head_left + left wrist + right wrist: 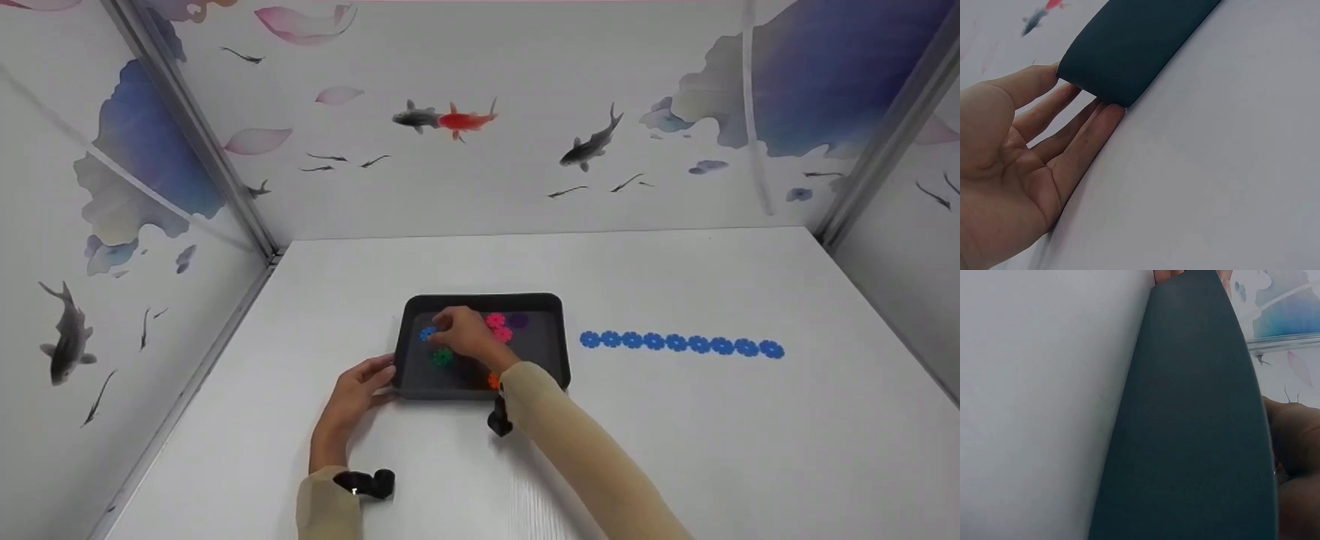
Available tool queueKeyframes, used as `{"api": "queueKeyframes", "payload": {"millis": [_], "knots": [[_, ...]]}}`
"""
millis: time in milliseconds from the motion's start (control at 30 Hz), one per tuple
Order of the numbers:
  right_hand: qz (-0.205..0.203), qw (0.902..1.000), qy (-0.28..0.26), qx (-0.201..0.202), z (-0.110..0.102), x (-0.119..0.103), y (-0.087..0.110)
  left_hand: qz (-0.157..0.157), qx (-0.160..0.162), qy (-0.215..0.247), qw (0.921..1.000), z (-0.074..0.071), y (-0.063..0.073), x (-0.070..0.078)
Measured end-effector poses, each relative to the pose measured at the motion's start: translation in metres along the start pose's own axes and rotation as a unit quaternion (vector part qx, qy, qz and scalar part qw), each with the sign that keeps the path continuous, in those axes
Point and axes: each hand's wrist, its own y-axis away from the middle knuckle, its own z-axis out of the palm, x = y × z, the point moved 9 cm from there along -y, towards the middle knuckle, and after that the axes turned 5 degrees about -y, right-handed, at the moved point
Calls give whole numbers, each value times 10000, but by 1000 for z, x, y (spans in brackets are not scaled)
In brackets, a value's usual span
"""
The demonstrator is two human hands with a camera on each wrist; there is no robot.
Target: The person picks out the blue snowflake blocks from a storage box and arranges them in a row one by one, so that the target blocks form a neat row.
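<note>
A dark grey rectangular tray lies on the white table with a few small flower-shaped plastic discs in it. My right hand reaches over the tray, thumb and fingertips pinching a blue disc near its left side. Below that is a green disc. Pink discs and a purple disc lie toward the back right, and an orange disc is partly hidden under the right forearm. My left hand holds the tray's front left corner, thumb at the rim and fingers along the side.
To the right of the tray, several blue flower discs form a straight row on the white table. White panels printed with fish and petals enclose the table at the back and sides. Each wrist carries a small black camera.
</note>
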Motion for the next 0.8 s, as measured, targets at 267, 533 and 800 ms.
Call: {"api": "queueKeyframes", "payload": {"millis": [267, 533, 800], "knots": [[68, 9999, 149, 21, 1, -3, -8, 14, -18, 95, 10000, 3, -1, 1], [231, 9992, 339, -27, 9, 1, -13, 63, -19, 161, 9998, 0, -3, 2], [210, 9980, 598, 32, 12, 5, -17, 85, 35, 98, 9999, 0, -3, 1]]}}
